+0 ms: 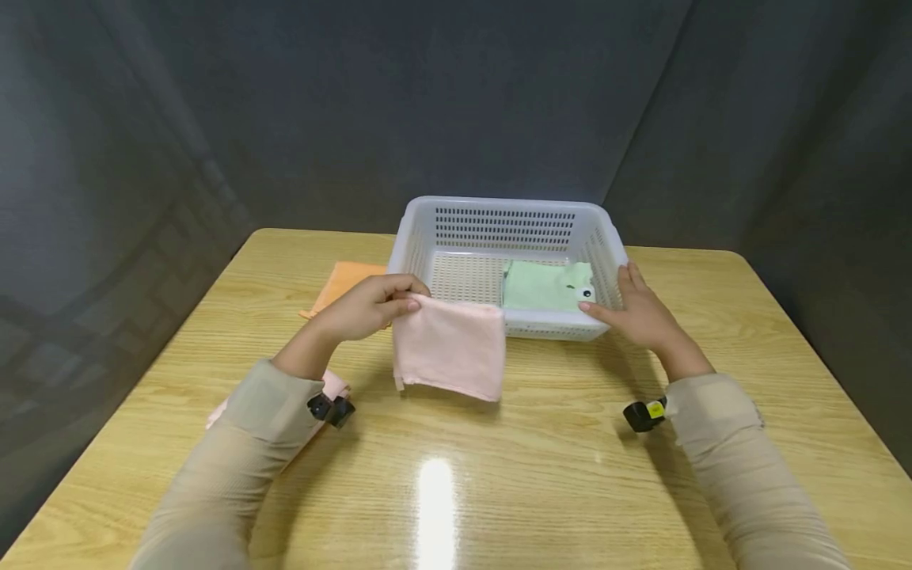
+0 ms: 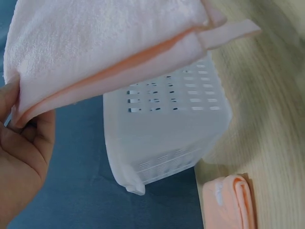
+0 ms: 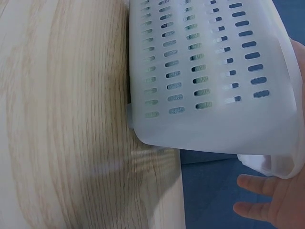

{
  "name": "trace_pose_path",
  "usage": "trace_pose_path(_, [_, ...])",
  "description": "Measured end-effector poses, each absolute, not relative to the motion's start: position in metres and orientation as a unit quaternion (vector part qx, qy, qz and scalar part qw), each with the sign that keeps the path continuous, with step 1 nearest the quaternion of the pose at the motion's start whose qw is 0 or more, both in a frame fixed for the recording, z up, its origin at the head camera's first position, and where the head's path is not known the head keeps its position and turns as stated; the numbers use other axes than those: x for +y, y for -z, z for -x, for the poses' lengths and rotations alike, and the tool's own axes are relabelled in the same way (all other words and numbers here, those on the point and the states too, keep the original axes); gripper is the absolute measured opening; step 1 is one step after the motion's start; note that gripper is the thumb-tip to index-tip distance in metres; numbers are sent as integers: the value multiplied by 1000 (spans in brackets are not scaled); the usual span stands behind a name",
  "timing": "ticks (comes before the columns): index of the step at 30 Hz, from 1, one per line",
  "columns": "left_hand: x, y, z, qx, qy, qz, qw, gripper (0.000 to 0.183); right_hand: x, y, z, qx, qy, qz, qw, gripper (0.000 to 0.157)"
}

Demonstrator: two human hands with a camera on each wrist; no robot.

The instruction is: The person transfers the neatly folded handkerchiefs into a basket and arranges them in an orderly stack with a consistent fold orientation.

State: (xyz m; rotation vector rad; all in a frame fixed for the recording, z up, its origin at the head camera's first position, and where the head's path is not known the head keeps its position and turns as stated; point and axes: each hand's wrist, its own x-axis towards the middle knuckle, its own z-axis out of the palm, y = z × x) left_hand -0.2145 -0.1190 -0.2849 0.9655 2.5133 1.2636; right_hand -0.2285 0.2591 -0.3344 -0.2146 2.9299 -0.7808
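Observation:
My left hand [image 1: 374, 307] pinches the top corner of a folded pale pink towel [image 1: 450, 348] between thumb and fingers. The towel hangs in front of the white plastic basket [image 1: 499, 203], overlapping its front left corner in the head view; a small loop tag [image 2: 233, 34] sticks out from its edge. At the basket's front right corner, my right hand [image 1: 641, 313] touches the rim, thumb along the front and straight fingers at the right side. Inside the basket, on the right, lies a folded light green towel [image 1: 537, 286] with an eye design.
A folded orange towel [image 1: 349, 283] lies left of the basket, partly behind my left hand. Another pink towel [image 1: 333, 385] is on the wooden table [image 1: 541, 475], mostly hidden under my left forearm. Dark grey curtains [image 1: 499, 95] stand behind the table.

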Motion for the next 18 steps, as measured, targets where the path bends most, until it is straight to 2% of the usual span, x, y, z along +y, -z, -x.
trace_pose_path(18, [-121, 277, 217, 836, -461, -295, 28, 15, 259, 334, 229, 962, 259, 67, 58, 100])
